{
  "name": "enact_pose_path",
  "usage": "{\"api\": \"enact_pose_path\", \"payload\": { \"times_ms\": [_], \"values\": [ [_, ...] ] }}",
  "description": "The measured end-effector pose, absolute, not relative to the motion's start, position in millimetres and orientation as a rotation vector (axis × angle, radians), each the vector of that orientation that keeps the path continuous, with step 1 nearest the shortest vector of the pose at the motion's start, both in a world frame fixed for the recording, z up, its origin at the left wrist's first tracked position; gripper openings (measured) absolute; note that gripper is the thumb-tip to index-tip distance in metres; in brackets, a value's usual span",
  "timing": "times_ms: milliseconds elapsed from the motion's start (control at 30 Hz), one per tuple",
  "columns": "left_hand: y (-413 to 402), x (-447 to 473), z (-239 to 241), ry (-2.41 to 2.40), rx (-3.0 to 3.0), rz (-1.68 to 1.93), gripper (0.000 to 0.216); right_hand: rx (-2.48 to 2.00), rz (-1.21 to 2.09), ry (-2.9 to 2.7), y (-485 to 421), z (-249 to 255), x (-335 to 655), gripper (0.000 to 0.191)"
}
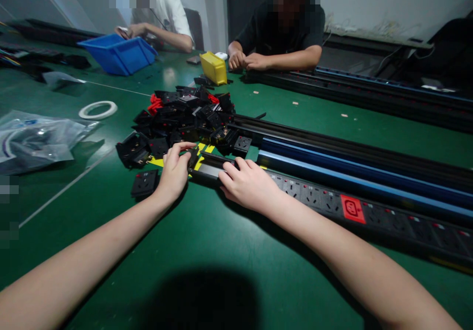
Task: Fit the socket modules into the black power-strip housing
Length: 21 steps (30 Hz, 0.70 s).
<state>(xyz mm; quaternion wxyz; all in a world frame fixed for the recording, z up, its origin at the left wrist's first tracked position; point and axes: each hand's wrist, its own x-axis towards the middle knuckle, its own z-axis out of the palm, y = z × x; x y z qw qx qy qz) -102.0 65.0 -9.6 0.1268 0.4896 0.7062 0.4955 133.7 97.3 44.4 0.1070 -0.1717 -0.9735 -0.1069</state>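
A long black power strip (318, 197) lies on the green table, with a row of sockets and one red socket (353, 209) among them. My left hand (175, 167) pinches a small black socket module (192, 157) just off the strip's near left end. My right hand (249, 182) rests over the rail with its fingers curled on the strip, partly hiding it. Between my hands a bare stretch of the rail (207, 169) shows. A loose socket module (145, 183) lies to the left of my left wrist.
A heap of black socket modules (185, 113) lies behind my hands. Blue-edged rails (332, 172) run alongside the strip. A tape roll (98, 110), plastic bag (37, 140), blue bin (118, 54) and yellow bin (214, 68) are on the table. Two people sit opposite.
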Motion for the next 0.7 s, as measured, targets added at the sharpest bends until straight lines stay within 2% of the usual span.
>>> {"api": "enact_pose_path", "payload": {
  "times_ms": [267, 500, 700],
  "values": [
    [65.3, -104.9, -14.1, 1.970, 1.360, 1.474, 0.030, -0.514, -0.304, -2.877, 97.5, 44.2, 133.3, 0.024],
    [63.6, -103.9, -13.4, 2.093, 1.377, 1.397, 0.031, -0.512, -0.307, -2.873, 97.4, 43.9, 133.0, 0.025],
    [62.9, -102.9, -13.6, 2.007, 1.310, 1.402, 0.038, -0.517, -0.316, -2.881, 96.8, 44.6, 133.5, 0.025]
  ]
}}
